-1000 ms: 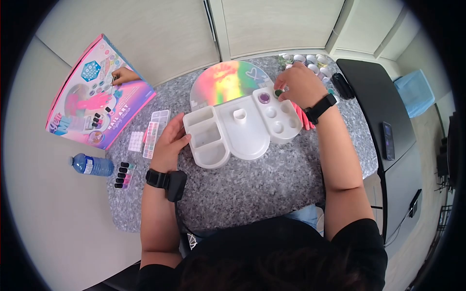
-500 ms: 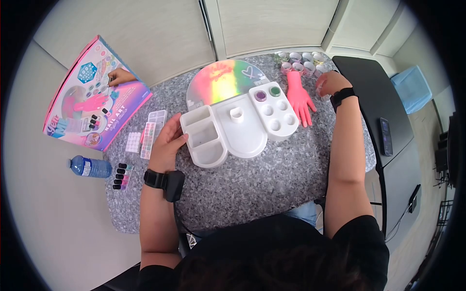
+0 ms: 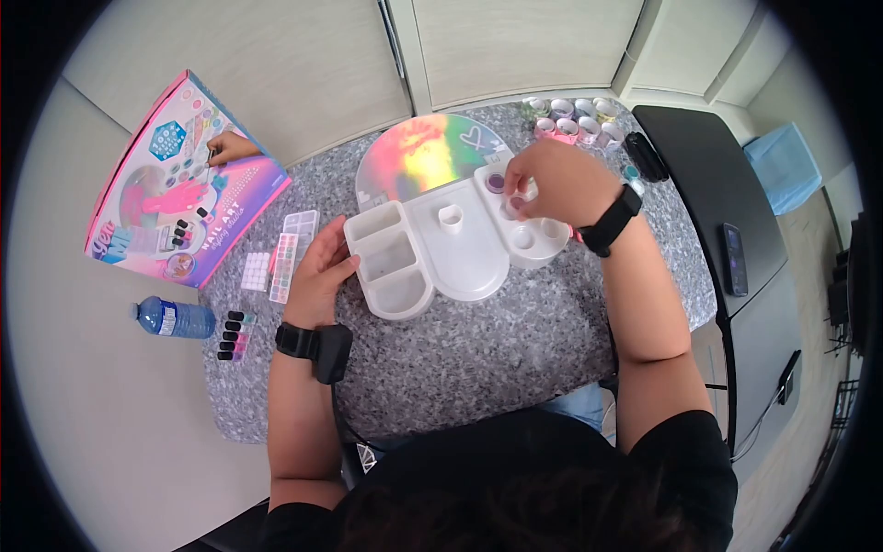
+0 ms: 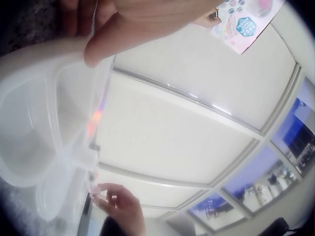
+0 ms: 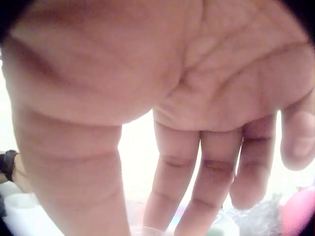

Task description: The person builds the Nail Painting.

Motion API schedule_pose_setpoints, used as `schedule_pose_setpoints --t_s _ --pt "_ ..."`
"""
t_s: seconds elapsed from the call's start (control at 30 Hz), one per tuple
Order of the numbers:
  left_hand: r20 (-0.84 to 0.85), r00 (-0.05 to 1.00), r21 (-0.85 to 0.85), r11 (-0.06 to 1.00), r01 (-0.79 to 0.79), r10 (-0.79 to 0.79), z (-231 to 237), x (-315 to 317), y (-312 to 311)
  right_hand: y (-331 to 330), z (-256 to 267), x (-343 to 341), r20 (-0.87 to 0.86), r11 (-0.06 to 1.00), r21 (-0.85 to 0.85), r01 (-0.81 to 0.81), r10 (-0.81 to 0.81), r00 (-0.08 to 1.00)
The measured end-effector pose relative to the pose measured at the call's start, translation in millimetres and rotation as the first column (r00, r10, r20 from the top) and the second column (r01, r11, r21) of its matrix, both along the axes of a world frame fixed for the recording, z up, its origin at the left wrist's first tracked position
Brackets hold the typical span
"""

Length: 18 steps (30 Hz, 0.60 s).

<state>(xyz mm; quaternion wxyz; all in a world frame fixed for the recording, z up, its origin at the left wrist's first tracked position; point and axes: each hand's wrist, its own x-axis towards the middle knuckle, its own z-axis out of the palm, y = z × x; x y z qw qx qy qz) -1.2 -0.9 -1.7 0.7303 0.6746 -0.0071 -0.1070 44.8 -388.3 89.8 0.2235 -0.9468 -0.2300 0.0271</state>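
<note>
The white tray point(image 3: 469, 269) has three compartments on its left, a small upright post point(image 3: 451, 217) in the middle and round wells on its right. My left hand point(image 3: 319, 271) rests against the tray's left edge, thumb on the rim, as the left wrist view also shows. Over the right section, my right hand point(image 3: 561, 184) pinches a small clear pot point(image 3: 517, 203) with pinkish contents between thumb and fingers. A purple pot point(image 3: 496, 182) sits in the upper left well. The hand covers the well beside it. In the right wrist view only the pot's clear rim point(image 5: 147, 231) shows.
Several small pots point(image 3: 585, 123) stand at the back right, near a black case point(image 3: 646, 156). A colourful box point(image 3: 184, 184), a water bottle point(image 3: 173, 317), small polish bottles point(image 3: 234, 336) and bead trays point(image 3: 284, 267) lie on the left. A holographic panel point(image 3: 423, 156) adjoins the tray.
My right hand set down the green pot, reached right past the pink model hand, then came back over the tray with another pot. My left hand has stayed at the tray's edge.
</note>
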Motion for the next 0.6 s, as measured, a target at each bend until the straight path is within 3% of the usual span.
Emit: schedule_pose_setpoints --t_s 0.17,0.27,0.33,0.37,0.43,0.47,0.53,0.57,0.6 --pt "0.005 1.000 -0.037 0.999 -0.021 0.021 -5.0 1.8 2.1 12.4 0.6 -2.0 0.035 0.998 -0.063 -0.020 0.022 0.999" --pt "0.012 1.000 -0.026 0.999 -0.019 0.019 -7.4 1.9 2.8 9.5 2.4 -3.5 -0.035 0.995 -0.096 0.002 -0.005 0.999" --pt "0.014 1.000 -0.020 1.000 -0.009 0.009 -7.0 1.8 3.1 -0.9 -3.4 -6.2 0.072 0.995 0.055 -0.080 0.076 0.995" --pt "0.011 1.000 -0.019 1.000 -0.013 0.013 -5.2 0.7 1.7 -9.5 0.1 -8.8 0.065 0.996 0.050 -0.071 0.068 0.996" --pt "0.011 1.000 -0.026 1.000 -0.011 0.011 -4.6 2.0 0.9 -30.9 14.8 -9.6 0.110 0.987 0.109 0.118 -0.130 0.985" --pt "0.016 1.000 -0.031 0.999 -0.015 0.015 -5.6 2.2 1.5 -50.0 13.3 -8.3 0.179 0.972 0.059 0.229 -0.236 0.955" --pt "0.025 1.000 -0.041 0.999 -0.014 0.015 -7.3 2.4 2.3 -84.6 2.2 -4.9 0.245 0.860 0.055 0.508 -0.505 0.828" --pt "0.025 1.000 -0.022 1.000 -0.007 0.008 -7.5 2.6 3.1 -102.8 -7.3 -1.0 0.250 0.859 0.053 0.510 -0.506 0.826" --pt "0.025 1.000 -0.002 1.000 -0.001 0.001 -7.2 3.2 2.9 -121.5 -19.7 3.3 0.262 0.769 -0.023 0.638 -0.611 0.747"
